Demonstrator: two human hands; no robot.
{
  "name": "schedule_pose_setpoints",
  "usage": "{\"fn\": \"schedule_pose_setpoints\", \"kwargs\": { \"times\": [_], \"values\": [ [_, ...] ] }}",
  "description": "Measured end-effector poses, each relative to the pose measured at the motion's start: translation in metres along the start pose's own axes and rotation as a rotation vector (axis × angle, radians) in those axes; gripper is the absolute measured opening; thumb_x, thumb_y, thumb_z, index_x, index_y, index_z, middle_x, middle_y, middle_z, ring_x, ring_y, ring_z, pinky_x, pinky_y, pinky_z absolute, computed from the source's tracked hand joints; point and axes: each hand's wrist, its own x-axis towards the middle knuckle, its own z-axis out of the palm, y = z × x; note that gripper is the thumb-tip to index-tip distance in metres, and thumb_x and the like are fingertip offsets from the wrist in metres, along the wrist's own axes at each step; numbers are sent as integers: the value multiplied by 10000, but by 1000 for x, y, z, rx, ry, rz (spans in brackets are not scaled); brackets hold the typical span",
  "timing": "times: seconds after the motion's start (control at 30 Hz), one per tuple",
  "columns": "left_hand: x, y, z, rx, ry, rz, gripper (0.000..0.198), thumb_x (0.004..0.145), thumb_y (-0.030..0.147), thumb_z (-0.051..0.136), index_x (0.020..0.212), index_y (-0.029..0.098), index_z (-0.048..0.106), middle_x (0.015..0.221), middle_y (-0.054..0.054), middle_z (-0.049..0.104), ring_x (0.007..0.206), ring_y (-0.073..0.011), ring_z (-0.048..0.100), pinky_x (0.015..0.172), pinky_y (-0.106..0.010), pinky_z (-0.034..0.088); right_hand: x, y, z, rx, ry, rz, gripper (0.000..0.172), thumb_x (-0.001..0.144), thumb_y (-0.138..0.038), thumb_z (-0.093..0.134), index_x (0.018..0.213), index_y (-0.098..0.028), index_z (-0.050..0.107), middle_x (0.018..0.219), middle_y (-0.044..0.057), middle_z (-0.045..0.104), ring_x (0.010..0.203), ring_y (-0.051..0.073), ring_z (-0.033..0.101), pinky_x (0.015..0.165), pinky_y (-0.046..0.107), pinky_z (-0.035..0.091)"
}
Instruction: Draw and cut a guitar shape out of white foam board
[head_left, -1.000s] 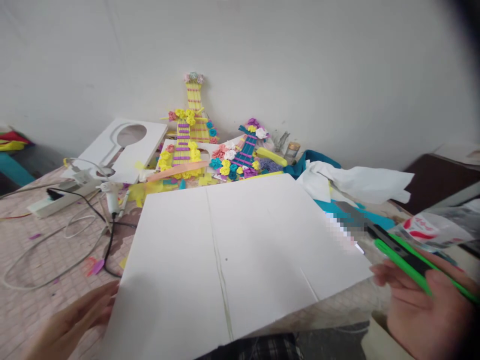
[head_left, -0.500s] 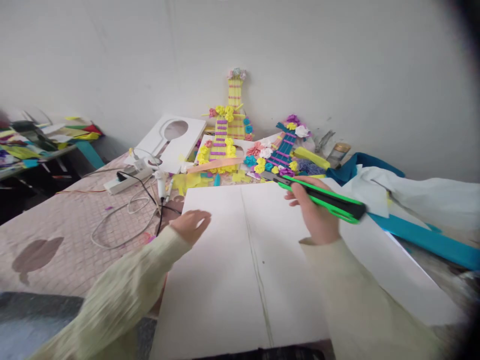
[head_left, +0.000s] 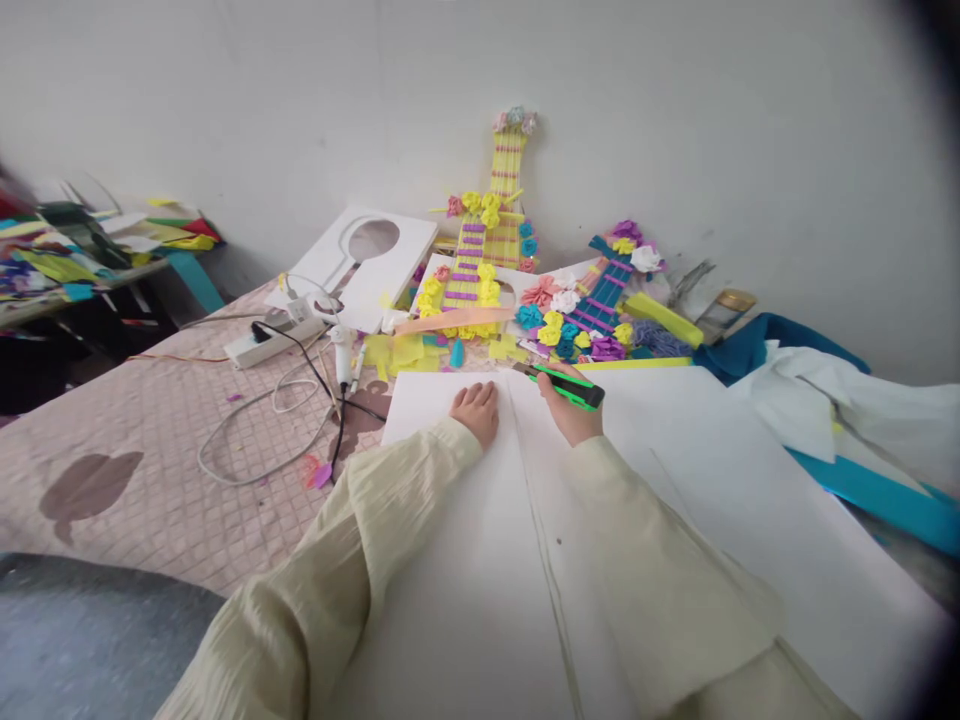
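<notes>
A large white foam board (head_left: 712,500) lies flat in front of me, with a thin cut line running down its middle. My left hand (head_left: 477,409) rests flat on the board near its far edge, just left of the line. My right hand (head_left: 568,410) grips a green and black utility knife (head_left: 566,386), whose tip sits at the far end of the line. Cream sleeves cover both my arms.
Decorated guitar-shaped crafts (head_left: 480,270) with paper flowers (head_left: 559,315) stand against the wall. A white cut-out board (head_left: 367,260), a power strip (head_left: 262,345), a glue gun (head_left: 343,352) and cables (head_left: 255,440) lie at the left. White and teal fabric (head_left: 847,400) lies at the right.
Both hands have reached forward to the board's far edge. My left hand has gone from the near left corner onto the board. My right hand has brought the knife down to the line.
</notes>
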Motion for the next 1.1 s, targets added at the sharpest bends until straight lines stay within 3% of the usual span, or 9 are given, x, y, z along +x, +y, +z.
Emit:
{"fn": "schedule_pose_setpoints", "kwargs": {
  "times": [0.53, 1.1],
  "values": [
    [0, 0, 7, -30, 99, -10, 406, 809, 216, 355, 1196, 166, 469, 1269, -64, 482, 1182, -194, 392, 1001, -386, 273, -16, 1, 13, -211, -40, -330, 261, 754, -329, 503, 951, -198, 613, 913, 63, 656, 795, 196, 619, 777, 317, 481],
    [1, 2, 5, -53, 97, -39, 411, 783, 216, 376, 1177, 172, 485, 1275, -29, 480, 1179, -185, 396, 1005, -373, 261, -20, 2, 13, -335, -69, -444, 253, 791, -311, 459, 965, -202, 606, 940, 60, 652, 812, 197, 621, 777, 308, 484]
  ]
}}
